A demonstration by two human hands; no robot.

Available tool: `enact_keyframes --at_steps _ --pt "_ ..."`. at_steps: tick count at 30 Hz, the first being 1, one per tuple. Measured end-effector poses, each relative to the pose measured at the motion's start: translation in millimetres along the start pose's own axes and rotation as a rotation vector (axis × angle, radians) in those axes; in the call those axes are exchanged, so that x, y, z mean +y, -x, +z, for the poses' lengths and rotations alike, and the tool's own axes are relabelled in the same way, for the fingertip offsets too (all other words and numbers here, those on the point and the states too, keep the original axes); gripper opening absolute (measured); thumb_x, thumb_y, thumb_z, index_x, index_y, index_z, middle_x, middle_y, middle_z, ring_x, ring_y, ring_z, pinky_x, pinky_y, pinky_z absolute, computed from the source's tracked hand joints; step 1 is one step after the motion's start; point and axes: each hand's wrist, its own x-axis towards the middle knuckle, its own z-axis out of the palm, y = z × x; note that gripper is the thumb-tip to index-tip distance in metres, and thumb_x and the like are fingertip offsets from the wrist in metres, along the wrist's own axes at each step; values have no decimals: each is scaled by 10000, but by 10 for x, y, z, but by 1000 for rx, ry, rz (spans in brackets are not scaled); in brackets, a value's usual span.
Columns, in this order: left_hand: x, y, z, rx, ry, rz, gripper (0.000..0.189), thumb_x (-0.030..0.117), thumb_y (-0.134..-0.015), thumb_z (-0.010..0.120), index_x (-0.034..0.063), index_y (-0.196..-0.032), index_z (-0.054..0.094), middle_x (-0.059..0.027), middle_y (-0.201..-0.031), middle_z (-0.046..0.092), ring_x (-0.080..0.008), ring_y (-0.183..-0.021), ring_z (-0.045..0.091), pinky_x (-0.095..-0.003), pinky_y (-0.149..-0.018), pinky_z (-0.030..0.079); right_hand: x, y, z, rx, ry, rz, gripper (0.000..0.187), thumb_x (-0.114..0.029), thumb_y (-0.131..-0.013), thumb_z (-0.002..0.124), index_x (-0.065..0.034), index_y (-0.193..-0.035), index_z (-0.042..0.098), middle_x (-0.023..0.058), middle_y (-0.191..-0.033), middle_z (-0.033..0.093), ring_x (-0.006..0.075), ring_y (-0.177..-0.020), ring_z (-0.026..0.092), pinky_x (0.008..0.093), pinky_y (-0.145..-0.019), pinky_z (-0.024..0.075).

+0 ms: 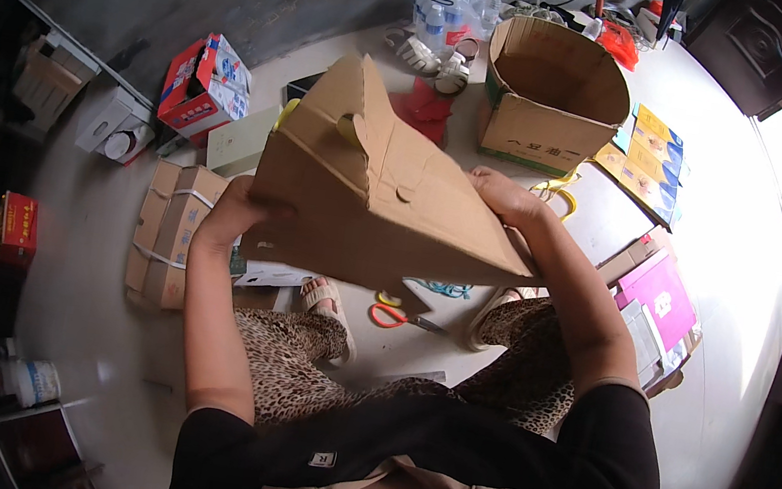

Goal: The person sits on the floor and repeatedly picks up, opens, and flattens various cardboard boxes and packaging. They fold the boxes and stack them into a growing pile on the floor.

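A large brown cardboard piece (361,187), creased and partly folded, is held up between both hands above the floor. My left hand (232,217) grips its left side, some fingers hidden behind the board. At its upper right edge, my right hand (508,197) is closed on the cardboard, fingertips partly out of sight. Something yellow (350,129) shows through an opening in the board. Below, on the floor between the feet, lie scissors with orange-red handles (389,316) and a bundle of blue cord (449,289).
A big open carton (552,128) stands ahead. Strapped flat cardboard (172,235) and a red-and-blue box (205,91) are at the left. A pink box (660,296) and flattened yellow packaging (646,161) lie right. Bottled water (435,23) and sandals (419,57) are by the wall.
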Motion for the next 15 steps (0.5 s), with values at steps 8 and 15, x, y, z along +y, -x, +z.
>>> enact_keyframes --at_steps 8,15 --pt "-9 -45 -24 57 36 94 442 -7 -746 721 6 -1169 593 -43 -1085 648 -124 -980 595 -275 -856 483 -86 -171 -269 424 91 -183 492 -456 -962 487 -6 -1019 676 1 -876 645 66 -774 551 232 -713 454" --pt "50 -78 23 -31 -63 -15 435 9 -762 714 -27 -1173 577 -70 -1068 651 -133 -967 603 -281 -847 489 -346 264 -179 43 141 -420 485 -281 -794 758 19 -1144 607 4 -933 650 109 -921 574 237 -895 411"
